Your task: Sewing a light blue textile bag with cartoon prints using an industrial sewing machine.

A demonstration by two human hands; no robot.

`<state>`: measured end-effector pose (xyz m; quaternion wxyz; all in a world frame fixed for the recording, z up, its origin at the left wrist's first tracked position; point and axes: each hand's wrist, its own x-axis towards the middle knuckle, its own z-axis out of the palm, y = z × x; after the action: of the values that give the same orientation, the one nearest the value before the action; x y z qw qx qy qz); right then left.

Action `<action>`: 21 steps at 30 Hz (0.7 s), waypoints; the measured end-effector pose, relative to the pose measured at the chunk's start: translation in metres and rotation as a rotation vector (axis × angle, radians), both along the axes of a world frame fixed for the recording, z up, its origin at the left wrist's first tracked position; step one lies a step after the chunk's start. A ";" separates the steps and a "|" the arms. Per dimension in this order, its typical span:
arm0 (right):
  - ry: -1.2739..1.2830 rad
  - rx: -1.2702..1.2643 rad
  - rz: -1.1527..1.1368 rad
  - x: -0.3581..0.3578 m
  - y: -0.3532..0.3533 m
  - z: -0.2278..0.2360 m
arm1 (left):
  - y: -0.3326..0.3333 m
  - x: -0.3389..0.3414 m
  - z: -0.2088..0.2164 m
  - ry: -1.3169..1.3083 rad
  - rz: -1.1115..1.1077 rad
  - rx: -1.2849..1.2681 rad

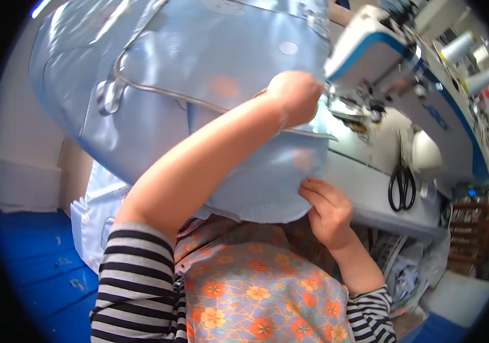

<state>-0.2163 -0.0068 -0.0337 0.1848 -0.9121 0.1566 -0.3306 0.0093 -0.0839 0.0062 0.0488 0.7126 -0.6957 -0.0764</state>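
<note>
Blue cloth [187,63] runs long from far left toward the sewing machine [450,114], round end near the apron [267,291]. Right hand [328,212] pinches its edge; left hand [296,97] curls over it, grip hidden.

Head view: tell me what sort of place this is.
Probably a sewing workshop: a sewing machine, thread spools beside it, and a large piece of blue fabric being handled next to it.
</note>
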 end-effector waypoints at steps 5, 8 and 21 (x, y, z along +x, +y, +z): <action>0.022 -0.021 0.005 0.002 -0.004 -0.002 | -0.102 0.043 -0.003 -0.011 0.021 -0.377; 0.038 -0.025 0.012 0.001 -0.007 -0.005 | -0.144 0.056 -0.017 -0.079 0.001 -0.563; -0.016 -0.036 0.011 0.002 -0.007 -0.008 | -0.039 0.104 0.041 -0.572 0.134 0.046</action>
<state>-0.2144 -0.0135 -0.0412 0.1715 -0.9134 0.1442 -0.3398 0.1133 -0.1228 0.0476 -0.1608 0.7504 -0.6306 0.1153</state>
